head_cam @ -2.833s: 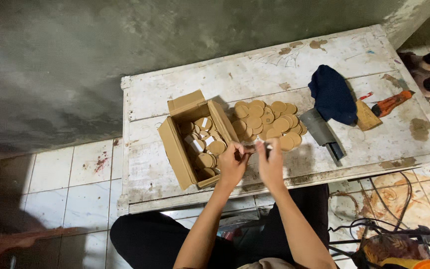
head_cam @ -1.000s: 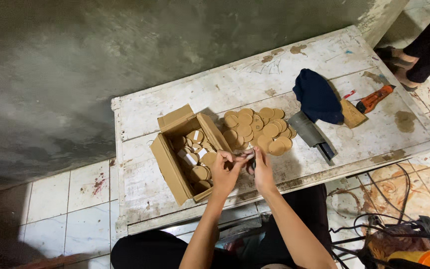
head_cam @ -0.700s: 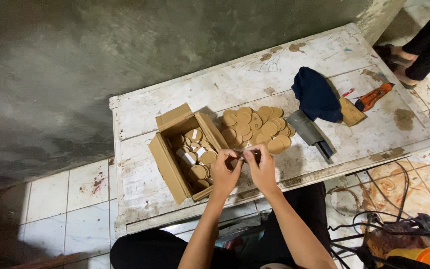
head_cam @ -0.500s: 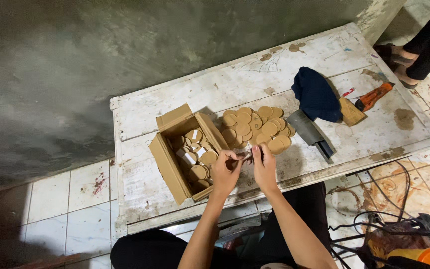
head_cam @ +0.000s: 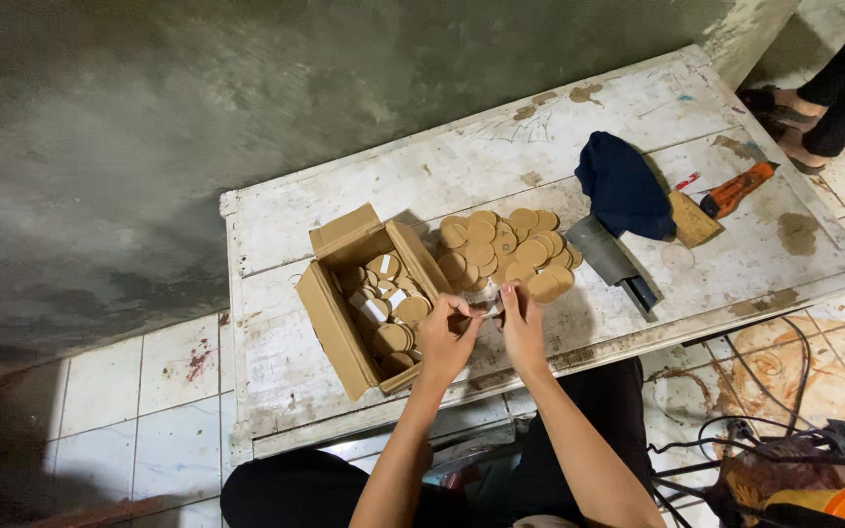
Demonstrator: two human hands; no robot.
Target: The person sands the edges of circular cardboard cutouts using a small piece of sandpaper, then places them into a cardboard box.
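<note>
My left hand [head_cam: 445,337] and my right hand [head_cam: 521,323] meet over the front of a worn white table [head_cam: 559,156]. Together they pinch a small pale item [head_cam: 486,306] between the fingertips; its shape is too small to make out. Just left of my hands stands an open cardboard box [head_cam: 369,293] holding several round tan discs, some with white labels. Directly behind my hands lies a pile of flat round tan discs [head_cam: 506,249] spread on the tabletop.
A dark blue cloth [head_cam: 623,186] lies right of the discs, over a cleaver [head_cam: 613,259]. An orange-handled scraper [head_cam: 726,196] lies further right. Another person's legs [head_cam: 838,78] stand at the top right. Cables and an orange object [head_cam: 784,469] lie on the tiled floor.
My hands have stayed together at the table's front edge, working the small item with slight finger shifts. The view has drifted a little.
</note>
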